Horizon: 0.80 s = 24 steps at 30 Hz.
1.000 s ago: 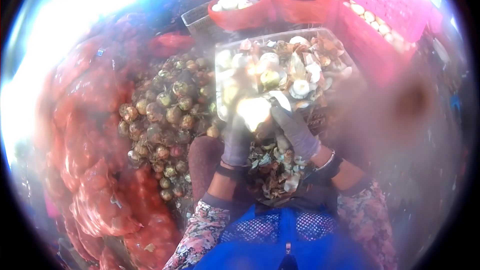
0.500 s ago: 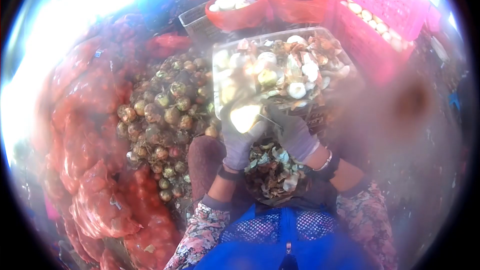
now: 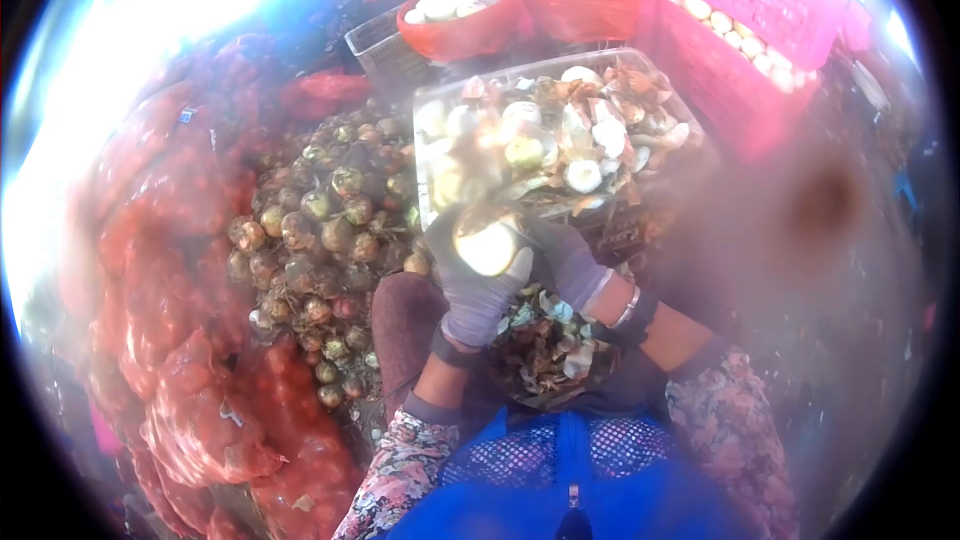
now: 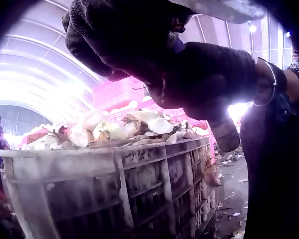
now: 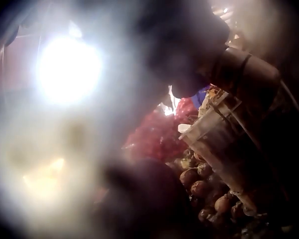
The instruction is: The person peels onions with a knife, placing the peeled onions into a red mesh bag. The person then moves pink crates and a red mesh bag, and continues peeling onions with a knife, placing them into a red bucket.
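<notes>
Onion (image 3: 487,246) sits clasped in the grip of the left hand (image 3: 474,298), just short of the crate (image 4: 74,172), and should handle best held snugly, thumb clear of the right hand (image 3: 572,262) beside it, whose own hold I cannot tell.

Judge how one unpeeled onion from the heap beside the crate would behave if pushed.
Being round, the unpeeled onion would likely roll, though neighbouring onions might check it. It should feel fairly firm, as none visible looks squashed.
</notes>
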Each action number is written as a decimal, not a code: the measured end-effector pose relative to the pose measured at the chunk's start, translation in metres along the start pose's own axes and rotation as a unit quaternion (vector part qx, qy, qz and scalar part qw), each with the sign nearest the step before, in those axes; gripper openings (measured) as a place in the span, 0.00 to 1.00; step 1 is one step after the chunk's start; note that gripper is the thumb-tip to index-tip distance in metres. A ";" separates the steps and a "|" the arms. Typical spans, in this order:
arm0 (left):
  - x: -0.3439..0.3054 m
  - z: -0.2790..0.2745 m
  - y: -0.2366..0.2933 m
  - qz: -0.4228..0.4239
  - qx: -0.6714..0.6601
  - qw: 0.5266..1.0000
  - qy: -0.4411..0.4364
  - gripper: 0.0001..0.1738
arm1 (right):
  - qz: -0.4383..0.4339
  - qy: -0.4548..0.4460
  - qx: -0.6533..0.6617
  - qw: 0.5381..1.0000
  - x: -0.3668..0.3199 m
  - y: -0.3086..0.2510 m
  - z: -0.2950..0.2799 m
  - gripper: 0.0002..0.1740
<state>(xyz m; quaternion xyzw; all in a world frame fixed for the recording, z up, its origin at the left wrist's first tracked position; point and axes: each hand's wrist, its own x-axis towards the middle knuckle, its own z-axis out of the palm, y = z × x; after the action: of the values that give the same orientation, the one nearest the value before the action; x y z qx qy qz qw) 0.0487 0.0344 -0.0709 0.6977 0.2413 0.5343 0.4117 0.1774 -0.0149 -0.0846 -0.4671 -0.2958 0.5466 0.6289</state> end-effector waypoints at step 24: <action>0.008 -0.018 0.016 -0.306 -0.495 0.793 -0.179 0.37 | -0.364 -0.121 -0.401 0.832 0.003 -0.019 -0.025 0.25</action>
<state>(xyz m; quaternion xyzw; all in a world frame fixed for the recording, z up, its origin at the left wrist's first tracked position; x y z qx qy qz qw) 0.0328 0.0378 -0.0514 0.3717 0.0672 0.2922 0.8786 0.2079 -0.0175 -0.0769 -0.4668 -0.7113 0.1645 0.4991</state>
